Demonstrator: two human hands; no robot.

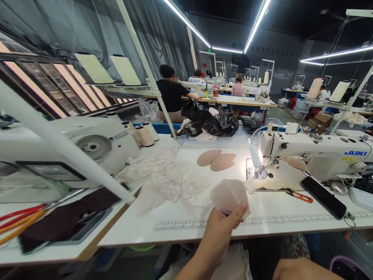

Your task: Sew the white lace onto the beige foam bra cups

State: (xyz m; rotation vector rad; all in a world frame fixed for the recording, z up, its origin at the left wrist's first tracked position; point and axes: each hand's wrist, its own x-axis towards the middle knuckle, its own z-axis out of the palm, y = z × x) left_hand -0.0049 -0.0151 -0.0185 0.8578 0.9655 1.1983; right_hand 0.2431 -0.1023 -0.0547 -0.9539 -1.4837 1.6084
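Note:
My left hand (225,223) is closed, thumb on top, around the lower edge of a pale, curved bra cup (229,194) above the front of the sewing table. Only part of my right hand (301,269) shows at the bottom right, below the table edge, with its fingers hidden. Two tan, petal-shaped bra pads (223,162) lie beyond the held cup. Crumpled white lace fabric (171,182) spreads to the left. Right of the cup stands a white JUKI sewing machine (317,149), its lamp lit over the needle plate.
Along the front edge runs a ruler strip (279,219). A black phone (323,198) and orange thread snips (303,197) lie by the machine. At left are thread cones (144,135), a slanted white pole (72,151) and dark fabric (70,217). Black plastic bags (215,122) lie behind; people sit farther back.

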